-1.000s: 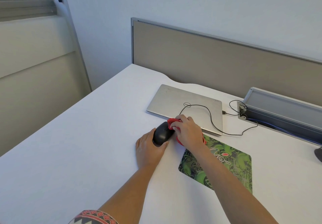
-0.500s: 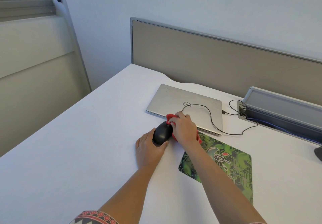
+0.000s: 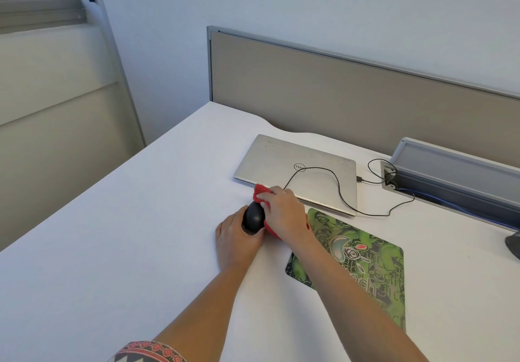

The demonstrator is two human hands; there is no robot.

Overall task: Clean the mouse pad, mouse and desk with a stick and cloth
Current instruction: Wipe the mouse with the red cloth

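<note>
A person's left hand [image 3: 236, 242] rests on a white desk [image 3: 126, 235], its fingers curled round a glossy black computer mouse [image 3: 253, 216] and holding it. The right hand [image 3: 284, 212], just beside the left, grips a bunched red cloth [image 3: 260, 191] and presses it against the mouse's right side. A corner of the cloth sticks out past the fingertips. Just right of the right wrist, a green patterned rectangular mouse pad [image 3: 365, 271] lies flat on the desk. Beyond both hands lies a closed silver laptop [image 3: 281, 162], with a thin black cable [image 3: 337, 187] trailing across its lid.
</note>
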